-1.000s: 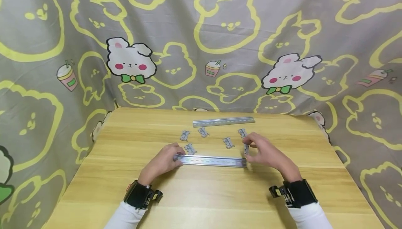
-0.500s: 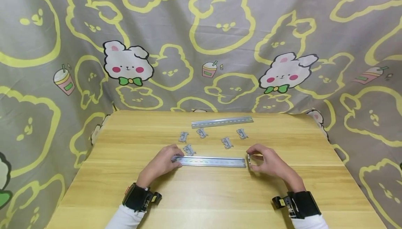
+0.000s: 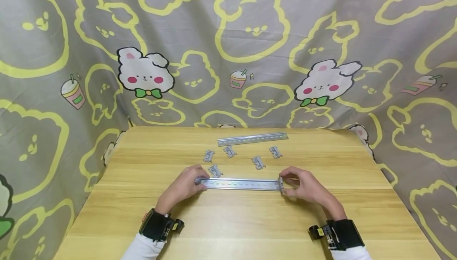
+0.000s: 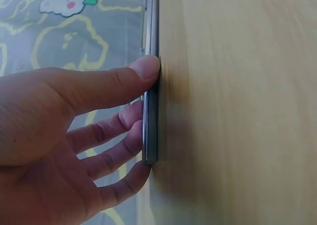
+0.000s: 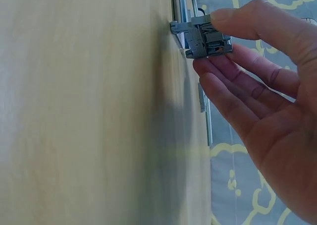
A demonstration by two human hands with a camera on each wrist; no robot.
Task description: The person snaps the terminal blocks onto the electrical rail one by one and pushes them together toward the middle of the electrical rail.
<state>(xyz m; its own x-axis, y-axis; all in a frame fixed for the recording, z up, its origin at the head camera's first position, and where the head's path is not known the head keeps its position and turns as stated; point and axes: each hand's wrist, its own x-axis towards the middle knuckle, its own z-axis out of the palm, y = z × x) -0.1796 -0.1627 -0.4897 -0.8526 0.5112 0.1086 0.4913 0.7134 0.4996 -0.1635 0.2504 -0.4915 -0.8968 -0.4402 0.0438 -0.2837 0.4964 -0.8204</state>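
A slotted metal DIN rail point(image 3: 242, 184) lies crosswise on the table in front of the person. My left hand point(image 3: 187, 181) grips its left end, the thumb point(image 4: 146, 68) on the near edge and the fingers at the far edge. My right hand point(image 3: 303, 184) pinches a grey DIN-rail terminal block point(image 3: 281, 183) between thumb and fingers, upright at the rail's right end. In the right wrist view, the terminal block point(image 5: 205, 38) overlaps the rail's end, its small foot at the near edge.
Several more grey terminal blocks point(image 3: 258, 163) lie flat behind the rail, one point(image 3: 215, 171) close to the left hand. A second DIN rail point(image 3: 252, 139) lies at the back of the wooden table point(image 3: 228, 224). A patterned curtain point(image 3: 200, 22) hangs behind.
My right hand has carried the terminal block from behind the rail's right end, out past that end, then left onto it. The left hand keeps its grip on the rail.
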